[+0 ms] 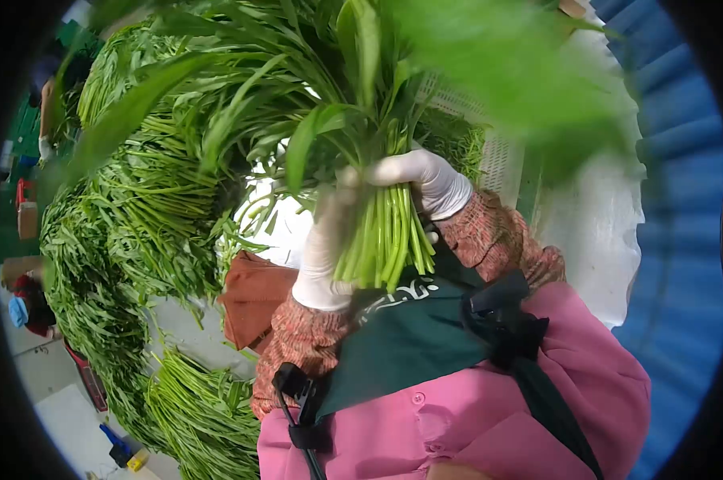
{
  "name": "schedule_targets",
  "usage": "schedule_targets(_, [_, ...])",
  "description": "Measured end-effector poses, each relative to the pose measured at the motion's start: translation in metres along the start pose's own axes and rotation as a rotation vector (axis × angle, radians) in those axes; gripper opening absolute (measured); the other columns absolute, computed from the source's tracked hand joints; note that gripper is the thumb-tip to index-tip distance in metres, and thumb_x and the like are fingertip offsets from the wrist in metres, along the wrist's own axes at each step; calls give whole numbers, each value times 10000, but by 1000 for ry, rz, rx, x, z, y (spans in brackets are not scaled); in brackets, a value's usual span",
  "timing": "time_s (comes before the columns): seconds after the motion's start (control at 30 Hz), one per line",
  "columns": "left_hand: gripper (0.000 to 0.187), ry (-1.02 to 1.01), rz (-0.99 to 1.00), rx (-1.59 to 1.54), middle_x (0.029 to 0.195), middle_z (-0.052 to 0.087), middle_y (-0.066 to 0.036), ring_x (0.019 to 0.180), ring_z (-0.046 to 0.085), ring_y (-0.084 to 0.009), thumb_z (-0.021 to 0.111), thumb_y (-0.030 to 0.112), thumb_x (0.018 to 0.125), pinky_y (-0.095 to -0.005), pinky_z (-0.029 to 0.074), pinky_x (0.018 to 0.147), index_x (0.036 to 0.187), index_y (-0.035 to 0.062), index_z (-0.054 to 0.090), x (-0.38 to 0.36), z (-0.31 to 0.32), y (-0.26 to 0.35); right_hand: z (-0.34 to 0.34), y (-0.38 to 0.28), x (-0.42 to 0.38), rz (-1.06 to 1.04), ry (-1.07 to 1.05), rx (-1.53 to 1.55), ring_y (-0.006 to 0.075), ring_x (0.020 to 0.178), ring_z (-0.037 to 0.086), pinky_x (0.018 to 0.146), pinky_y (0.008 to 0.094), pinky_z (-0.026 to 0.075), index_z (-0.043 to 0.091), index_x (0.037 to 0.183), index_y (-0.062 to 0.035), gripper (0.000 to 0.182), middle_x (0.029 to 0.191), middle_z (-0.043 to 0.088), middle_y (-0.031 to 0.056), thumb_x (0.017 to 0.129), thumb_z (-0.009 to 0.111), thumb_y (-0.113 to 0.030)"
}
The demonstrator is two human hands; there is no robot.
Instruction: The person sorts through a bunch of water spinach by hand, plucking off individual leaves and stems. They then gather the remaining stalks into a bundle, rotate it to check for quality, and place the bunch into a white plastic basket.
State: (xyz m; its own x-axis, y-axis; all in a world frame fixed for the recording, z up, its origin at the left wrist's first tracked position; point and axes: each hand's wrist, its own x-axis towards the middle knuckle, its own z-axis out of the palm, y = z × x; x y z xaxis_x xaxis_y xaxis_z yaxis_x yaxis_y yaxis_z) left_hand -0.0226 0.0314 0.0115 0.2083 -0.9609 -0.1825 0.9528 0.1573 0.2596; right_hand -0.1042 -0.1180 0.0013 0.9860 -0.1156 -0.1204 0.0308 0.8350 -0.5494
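A bunch of leafy green stems (389, 232) is held upright in front of my chest, its cut ends pointing down toward me and its leaves spreading upward. My left hand (325, 248), in a white glove, is closed round the left side of the bunch; its fingertips are blurred. From the right, my right hand (425, 180), also white-gloved, wraps round the stems just below the leaves. Large blurred leaves hang close to the camera and hide part of the upper right.
Heaped greens (161, 184) fill the left side, with another pile of stems (209, 408) at the lower left. A white perforated crate (501, 168) holds greens behind my right hand. Blue sheeting (681, 240) is at the right. A blue and yellow tool (124, 452) lies at the bottom left.
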Motion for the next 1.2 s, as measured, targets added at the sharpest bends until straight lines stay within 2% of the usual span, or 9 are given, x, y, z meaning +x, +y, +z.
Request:
schedule_targets(0.1, [605, -98, -172, -101, 1322, 538, -239, 1212, 551, -461, 650, 319, 955, -604, 520, 957, 1429, 44, 394, -11, -9, 3, 4, -7, 10, 176, 1, -66, 292, 985, 680, 882, 425, 572, 569, 1211, 70, 356, 1098, 668, 178, 901, 582, -104])
schedule_targets(0.2, [714, -7, -218, 195, 1315, 511, -330, 1199, 559, -466, 726, 304, 885, -527, 513, 984, 1395, -55, 378, -20, 5, 15, 23, -14, 16, 172, 0, -231, 278, 997, 673, 877, 382, 563, 579, 1197, 79, 351, 1101, 667, 193, 909, 576, -122])
schedule_targets(0.27, [756, -81, -157, 323, 1322, 513, -326, 1198, 559, -468, 740, 331, 866, -523, 489, 1005, 1398, -61, 373, -24, 14, 23, 28, -10, 26, 128, -126, -168, 279, 1010, 668, 897, 375, 550, 592, 1182, 74, 337, 1098, 669, 195, 913, 569, -128])
schedule_targets(0.37, [949, -211, -68, 39, 1449, 393, -332, 1304, 402, -570, 725, 579, 807, -712, 406, 991, 1467, 28, 323, -23, -3, 11, 10, 8, 47, 213, -400, 221, 296, 1038, 657, 961, 384, 517, 622, 1152, 41, 304, 1077, 682, 173, 920, 553, -140])
schedule_targets(0.5, [1030, -627, 27, -443, 1466, 364, -335, 1350, 340, -560, 740, 643, 753, -750, 287, 1055, 1483, 50, 319, 2, -5, 1, 23, 26, 52, 177, -349, 276, 250, 981, 671, 905, 349, 536, 643, 1124, 33, 300, 1053, 694, 151, 929, 587, -188])
schedule_targets(0.63, [1003, -447, -157, -338, 1456, 428, -249, 1386, 331, -504, 675, 713, 769, -751, 220, 1095, 1447, 38, 374, -14, -27, 10, 20, 28, 53, 202, -255, 124, 223, 916, 681, 855, 325, 547, 655, 1099, 35, 301, 1020, 702, 143, 931, 607, -210])
schedule_targets(0.83, [490, -125, -130, -347, 1012, 577, -97, 959, 593, -280, 649, 197, 898, -570, 523, 893, 1322, 63, 444, -32, -5, 12, 38, 14, 51, 319, -59, -88, 201, 879, 687, 813, 309, 554, 667, 1069, 48, 325, 1009, 706, 148, 933, 631, -245])
schedule_targets(1.03, [407, -214, -57, -198, 825, 519, -76, 735, 554, -222, 647, 126, 852, -435, 514, 705, 1208, 47, 466, -35, 5, 17, 27, 28, 55, 84, -353, -108, 223, 1058, 638, 947, 378, 510, 529, 1329, 30, 673, 1211, 644, 182, 935, 594, -512])
schedule_targets(1.2, [384, -65, 6, -254, 813, 487, -58, 727, 510, -188, 609, 131, 867, -355, 454, 676, 1215, 33, 478, -39, -8, 36, -1, 23, 38, -91, -52, -404, 151, 954, 643, 848, 321, 518, 525, 1304, 49, 636, 1096, 672, 134, 938, 644, -457])
